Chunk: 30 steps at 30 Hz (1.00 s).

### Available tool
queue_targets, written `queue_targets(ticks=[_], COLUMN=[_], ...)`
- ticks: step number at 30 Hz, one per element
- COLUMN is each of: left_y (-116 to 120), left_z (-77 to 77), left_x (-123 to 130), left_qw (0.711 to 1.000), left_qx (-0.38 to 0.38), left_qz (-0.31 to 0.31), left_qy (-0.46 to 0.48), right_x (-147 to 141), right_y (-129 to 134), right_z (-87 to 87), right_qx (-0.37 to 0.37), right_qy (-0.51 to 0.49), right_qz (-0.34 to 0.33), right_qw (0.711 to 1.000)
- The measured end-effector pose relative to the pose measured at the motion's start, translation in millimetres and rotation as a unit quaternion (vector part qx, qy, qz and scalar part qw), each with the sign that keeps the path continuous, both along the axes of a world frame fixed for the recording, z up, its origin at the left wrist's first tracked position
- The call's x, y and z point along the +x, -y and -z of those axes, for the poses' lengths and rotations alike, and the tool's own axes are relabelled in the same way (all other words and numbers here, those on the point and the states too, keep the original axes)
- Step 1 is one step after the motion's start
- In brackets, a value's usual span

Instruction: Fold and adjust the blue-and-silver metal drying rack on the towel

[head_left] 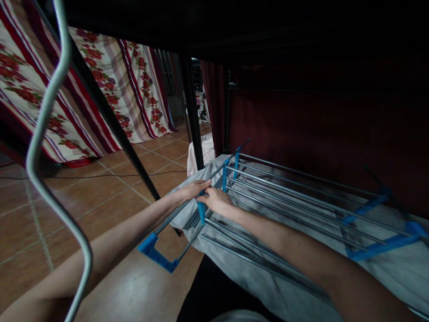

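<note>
A clothes drying rack [281, 183] of thin metal bars and blue plastic joints lies on a grey blanket [221, 259]. My left hand [195, 189] is closed around a bar at the rack's left end, close to a blue joint [201, 212]. Right beside it, almost touching, my right hand [216, 199] pinches the rack at the same joint. Parts of the fingers are hidden behind the bar and each other. A blue end piece [159, 255] sticks out over the bed's edge.
A black metal post [192, 116] and a slanted black bar [110, 116] stand left of the bed. A wavy grey metal rod [36, 138] crosses the near left. Overhead is a dark surface [234, 27]. A floral curtain [110, 85] hangs beyond the tiled floor [97, 197], where a cable lies.
</note>
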State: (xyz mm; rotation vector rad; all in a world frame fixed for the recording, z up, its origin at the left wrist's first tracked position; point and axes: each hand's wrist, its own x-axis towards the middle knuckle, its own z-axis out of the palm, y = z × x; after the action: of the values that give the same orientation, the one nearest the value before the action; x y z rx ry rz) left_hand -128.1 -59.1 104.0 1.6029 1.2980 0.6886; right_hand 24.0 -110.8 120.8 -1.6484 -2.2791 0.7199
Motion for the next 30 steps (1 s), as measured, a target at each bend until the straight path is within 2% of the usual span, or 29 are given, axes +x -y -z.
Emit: queue_targets(ticks=[7,14,25,30], left_y=[5.1,4.2,1.5,-0.3], left_z=[-2.5,-7.8,-0.1,1.1], left_x=[3.6,2.5,3.8,1.5], left_qw=[1.0,1.0,0.999,1.0], left_qx=[-0.015,-0.018,-0.023,-0.02], left_qz=[-0.009,-0.004,0.007,0.005], left_qy=[0.021,0.001,0.043,0.01], right_x=[-6.0,-2.0,-0.8,2.0], right_y=[10.6,5.4,9.1,9.1], right_z=[-7.0,-6.9,-10.8,-13.2], right_qx=[0.011,0.0,0.006,0.006], right_qy=[0.043,0.022,0.037,0.03], right_qz=[0.018,-0.018,-0.049,-0.066], right_qw=[0.999,1.0,0.998,0.997])
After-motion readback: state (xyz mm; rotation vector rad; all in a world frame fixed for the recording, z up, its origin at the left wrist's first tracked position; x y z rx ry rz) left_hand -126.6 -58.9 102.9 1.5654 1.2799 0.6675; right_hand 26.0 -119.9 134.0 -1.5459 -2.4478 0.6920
